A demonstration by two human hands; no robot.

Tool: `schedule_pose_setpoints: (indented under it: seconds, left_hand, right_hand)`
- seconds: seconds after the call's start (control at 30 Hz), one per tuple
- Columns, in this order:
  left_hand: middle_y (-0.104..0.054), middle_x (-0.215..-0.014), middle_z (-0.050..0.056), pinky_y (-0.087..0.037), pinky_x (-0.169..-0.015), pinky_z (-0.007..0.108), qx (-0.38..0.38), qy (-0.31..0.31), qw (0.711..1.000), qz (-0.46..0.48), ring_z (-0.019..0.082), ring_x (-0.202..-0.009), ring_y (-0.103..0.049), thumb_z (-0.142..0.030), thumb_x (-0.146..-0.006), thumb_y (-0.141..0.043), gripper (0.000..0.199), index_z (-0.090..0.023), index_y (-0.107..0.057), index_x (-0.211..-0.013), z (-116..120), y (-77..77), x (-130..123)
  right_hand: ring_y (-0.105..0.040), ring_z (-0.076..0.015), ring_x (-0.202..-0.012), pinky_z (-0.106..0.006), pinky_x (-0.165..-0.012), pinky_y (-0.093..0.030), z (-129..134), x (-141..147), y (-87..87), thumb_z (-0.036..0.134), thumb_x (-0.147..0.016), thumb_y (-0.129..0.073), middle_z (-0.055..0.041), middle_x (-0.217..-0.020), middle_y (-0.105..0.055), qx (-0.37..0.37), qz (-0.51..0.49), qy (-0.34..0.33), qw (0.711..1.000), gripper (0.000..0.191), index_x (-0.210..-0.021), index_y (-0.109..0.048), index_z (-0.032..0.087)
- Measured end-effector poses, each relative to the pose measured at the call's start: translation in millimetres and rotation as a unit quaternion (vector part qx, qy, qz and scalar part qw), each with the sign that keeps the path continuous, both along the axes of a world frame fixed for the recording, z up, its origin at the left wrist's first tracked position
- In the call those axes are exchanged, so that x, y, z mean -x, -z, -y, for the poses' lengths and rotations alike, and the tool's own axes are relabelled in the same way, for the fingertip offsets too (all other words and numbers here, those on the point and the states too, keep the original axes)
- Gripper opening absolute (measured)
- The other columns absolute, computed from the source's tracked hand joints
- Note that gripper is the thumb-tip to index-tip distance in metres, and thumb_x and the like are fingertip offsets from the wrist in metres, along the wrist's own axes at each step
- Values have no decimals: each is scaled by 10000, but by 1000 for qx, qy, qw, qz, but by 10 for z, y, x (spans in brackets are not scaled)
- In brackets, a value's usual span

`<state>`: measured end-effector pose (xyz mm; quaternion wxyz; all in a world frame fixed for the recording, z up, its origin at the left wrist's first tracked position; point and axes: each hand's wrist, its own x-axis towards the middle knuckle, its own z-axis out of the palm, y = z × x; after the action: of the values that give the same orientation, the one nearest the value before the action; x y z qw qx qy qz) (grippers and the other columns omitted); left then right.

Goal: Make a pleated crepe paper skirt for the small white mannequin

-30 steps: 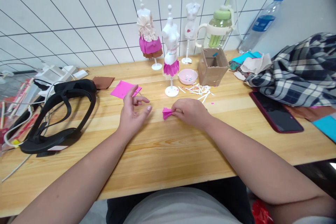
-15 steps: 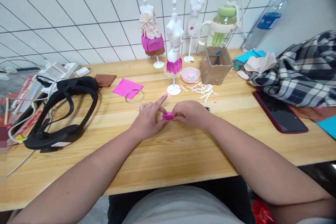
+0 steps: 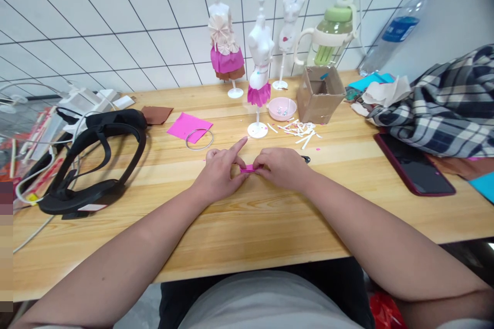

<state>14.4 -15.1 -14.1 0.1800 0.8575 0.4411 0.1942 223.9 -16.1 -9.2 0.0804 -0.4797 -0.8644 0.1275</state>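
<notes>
Between my two hands is a small strip of folded magenta paper (image 3: pixel 248 168), just above the wooden table. My left hand (image 3: pixel 222 172) pinches its left end between thumb and fingers, with the index finger stretched out past it. At the other end, my right hand (image 3: pixel 283 168) grips the paper with thumb and fingertips. Just beyond stands a white mannequin (image 3: pixel 261 46) wearing a pleated magenta skirt (image 3: pixel 259 94). A flat magenta sheet (image 3: pixel 189 126) lies to the left, partly under a metal ring (image 3: pixel 199 140).
Two more mannequins, one dressed (image 3: pixel 226 36) and one bare (image 3: pixel 290 31), stand behind. A pink bowl (image 3: pixel 282 109), cardboard box (image 3: pixel 321 100), white paper scraps (image 3: pixel 303 129) and green-lidded jug (image 3: pixel 334 36) are at back right. A black headset (image 3: pixel 94 164) lies left, a phone (image 3: pixel 415 167) right.
The folded magenta paper shows less of its layered edge and looks flatter now. Both hands keep their hold on it. The whole view has shifted slightly.
</notes>
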Motion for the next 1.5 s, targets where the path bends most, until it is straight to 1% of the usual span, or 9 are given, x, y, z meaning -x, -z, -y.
schedule_pose_setpoints:
  seconds: [0.17, 0.27, 0.5, 0.83, 1.07, 1.13, 1.23, 1.33, 1.5]
  left_hand:
    - [-762, -911, -22, -274, -946, 402, -15, -4, 1000, 7, 196, -978, -660, -249, -849, -593, 699, -265, -272, -1469, -1, 3, -1]
    - [-759, -888, -27, -276, -940, 400, -11, -11, 1000, 5, 194, -982, -664, -194, -839, -571, 667, -266, -304, -1447, -8, 7, -13]
    - [-730, -899, -12, -284, -942, 413, 0, -24, 1000, -9, 211, -961, -654, -222, -853, -550, 642, -258, -310, -1448, -13, 6, -35]
    - [-682, -893, -2, -337, -919, 417, 23, -32, 999, -20, 197, -880, -629, -221, -860, -535, 673, -245, -270, -1478, -56, 38, -62]
    - [-677, -886, -13, -333, -914, 436, 29, -50, 998, -17, 202, -889, -606, -228, -837, -580, 727, -283, -257, -1486, -58, 29, -52]
    - [-674, -883, -14, -332, -925, 444, 28, -49, 998, -16, 209, -913, -604, -227, -839, -580, 741, -292, -240, -1494, -56, 36, -48]
    - [-675, -920, -5, -342, -938, 446, 30, -49, 998, -5, 215, -948, -596, -238, -843, -584, 757, -287, -219, -1504, -67, 70, -38]
    - [-661, -1038, 36, -371, -926, 434, 20, -55, 998, 12, 232, -995, -569, -263, -839, -603, 784, -258, -206, -1515, -94, 111, -22]
    - [-667, -1083, 48, -378, -946, 411, 12, -29, 998, 45, 238, -1047, -576, -304, -816, -654, 727, -254, -326, -1462, -110, 97, -9]
  right_hand:
    - [-630, -184, -900, -276, -673, -352, -7, 13, 0, 302, -935, -507, -36, -968, -708, 9, -9, 1, 1000, 230, -959, -725, 233]
    - [-612, -168, -843, -269, -647, -341, -28, 14, 11, 285, -897, -537, -22, -918, -704, 31, -34, 24, 999, 184, -917, -711, 227]
    - [-569, -132, -693, -250, -573, -317, -97, 12, 6, 309, -849, -574, 14, -781, -701, 111, -82, 84, 987, 160, -769, -683, 222]
    - [-592, -151, -711, -259, -575, -327, -115, 82, -31, 272, -829, -580, -7, -824, -723, 107, -35, 108, 988, 127, -778, -687, 224]
    - [-561, -138, -689, -249, -563, -294, -100, 61, 27, 298, -824, -610, -2, -801, -689, 79, -65, 111, 989, 98, -801, -643, 209]
    - [-568, -138, -725, -242, -585, -308, -86, 26, 46, 270, -824, -630, -5, -831, -674, 44, -89, 95, 990, 86, -872, -635, 198]
    - [-594, -146, -846, -239, -662, -348, -73, -42, 58, 220, -867, -606, -22, -944, -664, 1, -104, 9, 995, 105, -948, -668, 201]
    - [-608, -162, -901, -252, -689, -364, -76, -75, 56, 285, -901, -602, -33, -1001, -668, -2, -74, -54, 996, 156, -990, -714, 223]
    - [-625, -175, -892, -266, -687, -374, -79, -29, 65, 286, -916, -562, -43, -967, -694, 2, -39, -39, 998, 197, -980, -731, 208]
